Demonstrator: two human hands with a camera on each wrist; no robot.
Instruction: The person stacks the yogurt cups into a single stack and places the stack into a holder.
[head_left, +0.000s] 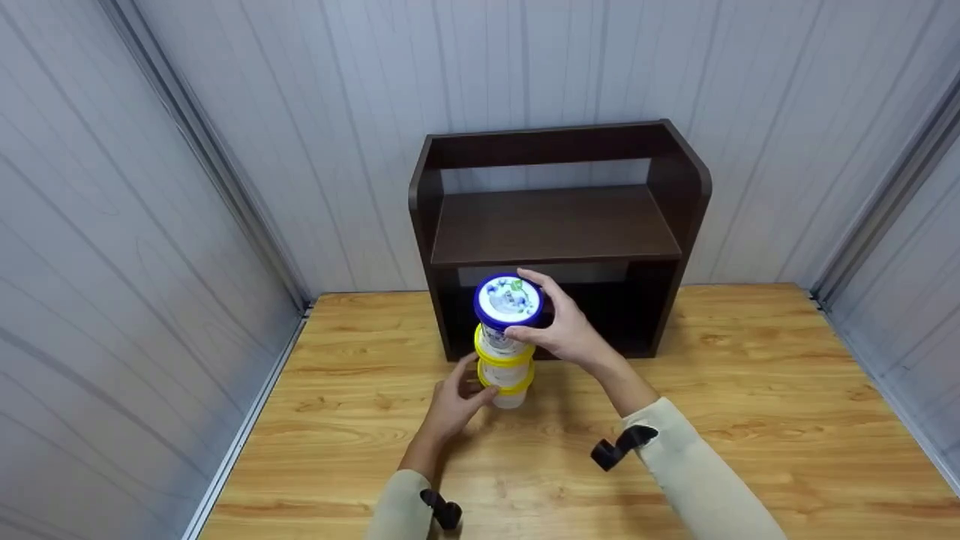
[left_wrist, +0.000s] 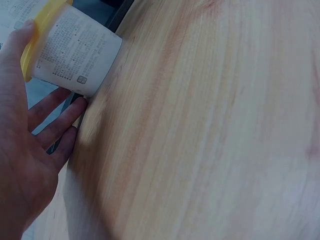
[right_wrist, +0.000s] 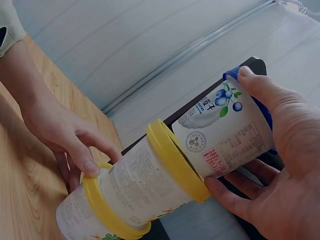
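Three white tubs stand in a stack before the shelf. Topmost is a blue-lidded tub [head_left: 509, 298] with blueberries printed on it; my right hand [head_left: 570, 334] grips it, thumb and fingers spread around its sides. Its base meets the yellow lid of the middle tub [right_wrist: 142, 180], slightly off line in the right wrist view. Underneath, the bottom yellow-lidded tub [left_wrist: 75, 55] rests on the table. My left hand [head_left: 450, 405] holds that bottom tub at its lid from the left, thumb on the near side; its lower fingers extend below the lid.
Right behind the stack, a dark brown two-level shelf [head_left: 559, 225] stands against the panelled back wall [head_left: 360, 150]. Wood-grain tabletop [head_left: 750, 420] extends to both sides. A black strap mount [head_left: 622, 448] is on each sleeve.
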